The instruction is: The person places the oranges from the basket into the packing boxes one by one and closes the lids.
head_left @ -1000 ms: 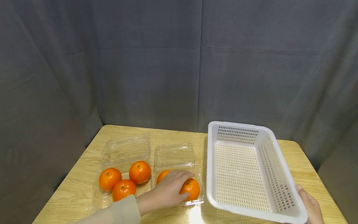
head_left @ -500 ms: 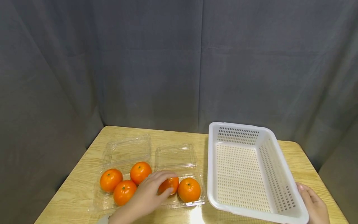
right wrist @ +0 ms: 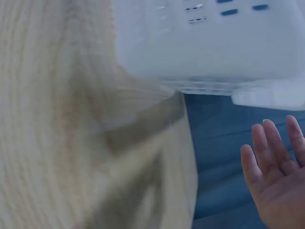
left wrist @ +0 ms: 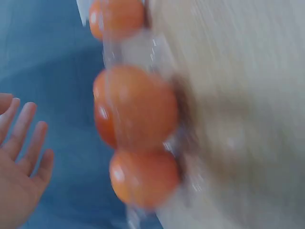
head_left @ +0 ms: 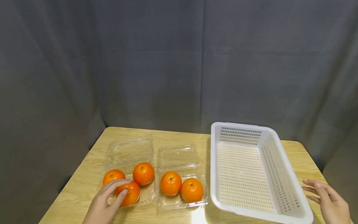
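My left hand [head_left: 103, 203] is at the front orange [head_left: 132, 193] in the left clear plastic clamshell [head_left: 130, 151], fingers spread. In the left wrist view the left hand [left wrist: 21, 174] appears with fingers extended, apart from the blurred oranges [left wrist: 138, 107]. Two more oranges, one at the left [head_left: 111, 176] and one behind [head_left: 144, 173], share that clamshell. The right clamshell [head_left: 179, 155] contains two oranges [head_left: 171, 183], side by side. Just right of the white plastic basket [head_left: 213, 165], my right hand [head_left: 334, 203] hovers with loose fingers, off its rim; the right wrist view shows its open palm [right wrist: 286, 195].
Both clamshells lie with their lids folded back on the wooden table [head_left: 84, 183]. The perforated basket fills the table's right side and has nothing in it. A dark grey curtain [head_left: 151, 68] stands behind the table and on both sides.
My left hand has moved leftward, from the right clamshell's oranges to the left clamshell's front orange. My right hand has let go of the basket's rim and drawn off to the right.
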The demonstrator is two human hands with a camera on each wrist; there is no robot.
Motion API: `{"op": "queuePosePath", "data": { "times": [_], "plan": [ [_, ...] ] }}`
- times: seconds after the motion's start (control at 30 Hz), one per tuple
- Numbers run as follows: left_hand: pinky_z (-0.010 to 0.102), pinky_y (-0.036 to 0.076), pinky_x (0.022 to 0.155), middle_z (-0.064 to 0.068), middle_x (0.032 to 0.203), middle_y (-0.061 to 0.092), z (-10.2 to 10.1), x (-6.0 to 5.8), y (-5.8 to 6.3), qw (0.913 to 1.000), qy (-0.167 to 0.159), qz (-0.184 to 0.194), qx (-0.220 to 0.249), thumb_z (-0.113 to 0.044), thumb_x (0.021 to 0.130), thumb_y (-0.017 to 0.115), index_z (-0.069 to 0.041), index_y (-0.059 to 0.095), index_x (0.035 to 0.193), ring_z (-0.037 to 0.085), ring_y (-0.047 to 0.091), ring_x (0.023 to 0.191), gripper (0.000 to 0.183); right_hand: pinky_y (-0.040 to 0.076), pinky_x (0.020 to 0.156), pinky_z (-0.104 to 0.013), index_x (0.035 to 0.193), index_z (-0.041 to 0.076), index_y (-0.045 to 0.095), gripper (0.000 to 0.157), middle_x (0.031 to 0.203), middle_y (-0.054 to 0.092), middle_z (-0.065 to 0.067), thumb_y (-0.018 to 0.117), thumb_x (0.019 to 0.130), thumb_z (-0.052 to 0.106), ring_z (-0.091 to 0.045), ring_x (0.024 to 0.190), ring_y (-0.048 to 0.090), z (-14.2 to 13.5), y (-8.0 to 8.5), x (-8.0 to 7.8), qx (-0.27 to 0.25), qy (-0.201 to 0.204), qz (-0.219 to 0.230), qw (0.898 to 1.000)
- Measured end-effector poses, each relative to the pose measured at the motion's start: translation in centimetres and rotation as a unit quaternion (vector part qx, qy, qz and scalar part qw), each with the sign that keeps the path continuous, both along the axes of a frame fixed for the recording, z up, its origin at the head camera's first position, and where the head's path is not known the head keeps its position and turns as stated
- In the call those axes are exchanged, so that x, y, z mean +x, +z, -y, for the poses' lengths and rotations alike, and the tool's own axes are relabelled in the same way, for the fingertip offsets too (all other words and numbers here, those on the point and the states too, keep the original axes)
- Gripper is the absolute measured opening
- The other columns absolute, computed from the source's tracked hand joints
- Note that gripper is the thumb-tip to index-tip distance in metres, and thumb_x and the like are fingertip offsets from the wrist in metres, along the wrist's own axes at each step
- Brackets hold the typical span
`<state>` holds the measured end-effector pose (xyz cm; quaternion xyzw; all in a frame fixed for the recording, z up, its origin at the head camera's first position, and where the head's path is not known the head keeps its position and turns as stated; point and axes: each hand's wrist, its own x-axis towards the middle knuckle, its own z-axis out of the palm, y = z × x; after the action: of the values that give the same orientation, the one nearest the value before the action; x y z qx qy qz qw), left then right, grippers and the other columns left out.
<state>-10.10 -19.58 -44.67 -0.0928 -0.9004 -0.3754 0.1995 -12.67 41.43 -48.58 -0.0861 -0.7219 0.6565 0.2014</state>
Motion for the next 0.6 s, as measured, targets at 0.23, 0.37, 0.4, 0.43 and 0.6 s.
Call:
{"op": "queuePosePath", "data": {
  "times": [0.23, 0.37, 0.4, 0.43, 0.6],
  "plan": [
    [0.009, 0.036, 0.086, -0.009, 0.118, 0.063, 3.6, 0.8, -1.3, 0.9970, 0.059, 0.009, 0.050, -0.003, 0.095, 0.065, -0.012, 0.066, 0.123, -0.012, 0.048, 0.108, 0.030, 0.051, 0.067, -0.011, 0.106, 0.011, 0.072, 0.022, 0.100, 0.072, 0.016, 0.050, 0.103, 0.009, 0.004, 0.087, 0.067, 0.8, 1.5, 0.0, 0.015, 0.033, -0.063, 0.997],
    [0.009, 0.038, 0.083, -0.017, 0.124, 0.053, 5.3, 0.8, -2.4, 0.9917, 0.102, 0.030, 0.073, -0.008, 0.098, 0.061, -0.005, 0.059, 0.131, -0.012, 0.045, 0.107, 0.033, 0.051, 0.068, -0.011, 0.105, 0.009, 0.072, 0.021, 0.100, 0.072, 0.015, 0.051, 0.102, 0.005, 0.003, 0.087, 0.068, 1.7, 2.5, 0.1, 0.028, 0.040, -0.068, 0.997],
    [0.008, 0.038, 0.083, -0.018, 0.125, 0.049, 5.6, 0.8, -2.6, 0.9893, 0.112, 0.041, 0.085, -0.010, 0.099, 0.060, -0.004, 0.056, 0.134, -0.012, 0.044, 0.107, 0.035, 0.051, 0.069, -0.011, 0.106, 0.009, 0.072, 0.021, 0.101, 0.072, 0.016, 0.051, 0.102, 0.005, 0.003, 0.087, 0.067, 2.0, 2.9, 0.1, 0.038, 0.040, -0.064, 0.996],
    [0.008, 0.038, 0.082, -0.019, 0.126, 0.046, 6.0, 0.8, -2.8, 0.9861, 0.122, 0.053, 0.099, -0.012, 0.100, 0.059, -0.003, 0.053, 0.136, -0.012, 0.044, 0.107, 0.037, 0.051, 0.069, -0.011, 0.106, 0.007, 0.071, 0.020, 0.101, 0.072, 0.016, 0.052, 0.102, 0.006, 0.004, 0.087, 0.067, 2.3, 3.2, 0.2, 0.055, 0.038, -0.057, 0.996],
    [0.006, 0.038, 0.078, -0.004, 0.138, 0.040, 7.6, 0.6, -3.6, 0.9558, 0.155, 0.167, 0.186, -0.026, 0.105, 0.050, 0.000, 0.035, 0.149, -0.018, 0.042, 0.099, 0.053, 0.051, 0.070, -0.011, 0.112, 0.000, 0.068, 0.024, 0.102, 0.070, 0.022, 0.051, 0.104, 0.014, 0.007, 0.088, 0.065, 3.9, 4.8, 0.4, 0.192, 0.013, -0.010, 0.981]
  ]
}}
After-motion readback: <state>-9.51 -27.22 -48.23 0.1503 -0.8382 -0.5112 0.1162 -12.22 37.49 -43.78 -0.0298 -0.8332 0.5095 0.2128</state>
